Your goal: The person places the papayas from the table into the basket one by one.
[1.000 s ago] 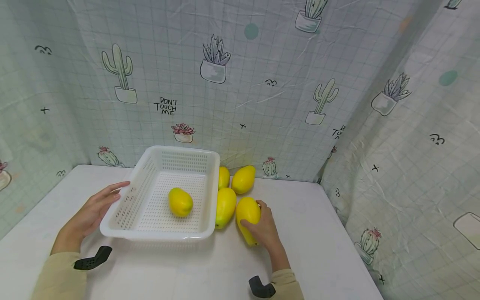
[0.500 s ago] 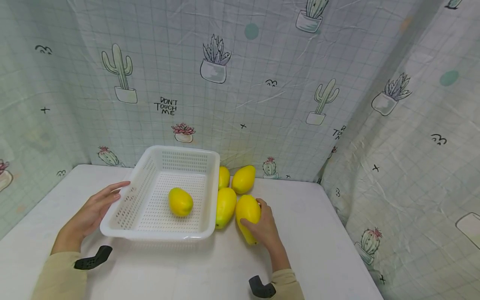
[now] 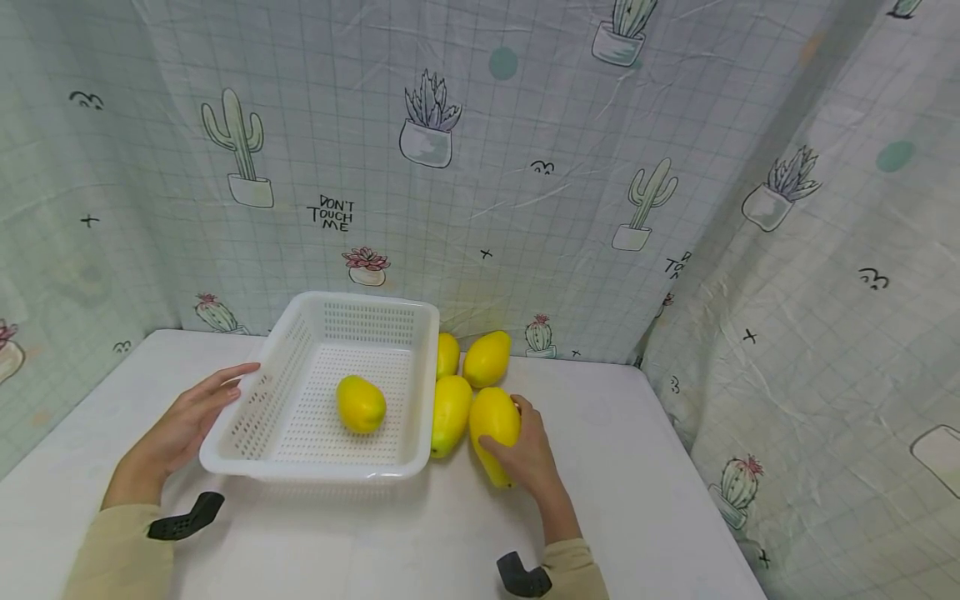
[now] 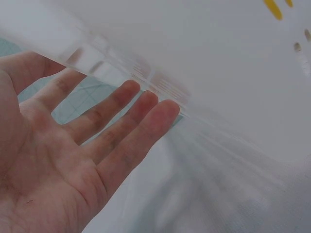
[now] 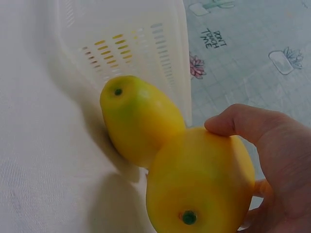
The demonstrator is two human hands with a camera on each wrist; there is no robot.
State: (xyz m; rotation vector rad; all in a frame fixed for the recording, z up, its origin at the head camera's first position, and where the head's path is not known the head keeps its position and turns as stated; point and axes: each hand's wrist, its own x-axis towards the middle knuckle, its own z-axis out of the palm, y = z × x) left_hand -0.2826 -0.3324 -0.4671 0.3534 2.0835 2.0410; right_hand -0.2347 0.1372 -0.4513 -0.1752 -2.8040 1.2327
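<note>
My right hand [image 3: 528,450] grips a long yellow papaya-like fruit [image 3: 495,425], thumb on its left side and fingers round its right. In the right wrist view the held fruit [image 5: 199,179] shows a dark green stem spot and overlaps a second long yellow fruit [image 5: 141,116] beside the basket. My left hand [image 3: 191,417] touches the left side of a white perforated plastic basket [image 3: 315,472]; in the left wrist view the fingers [image 4: 131,141] are mostly straight, tips at the basket wall [image 4: 233,73]. A shorter yellow lemon-like fruit [image 3: 362,404] lies inside the basket.
Behind the held fruit, a yellow lemon-like fruit [image 3: 487,358] and another yellow fruit [image 3: 447,354], partly hidden by the basket, lie near the back of the white table [image 3: 360,542]. A cactus-print curtain [image 3: 480,167] rises along the back and sides.
The long yellow fruit in my right hand has shifted slightly up and left in the head view, towards the neighbouring fruit. My left hand and the basket have stayed put.
</note>
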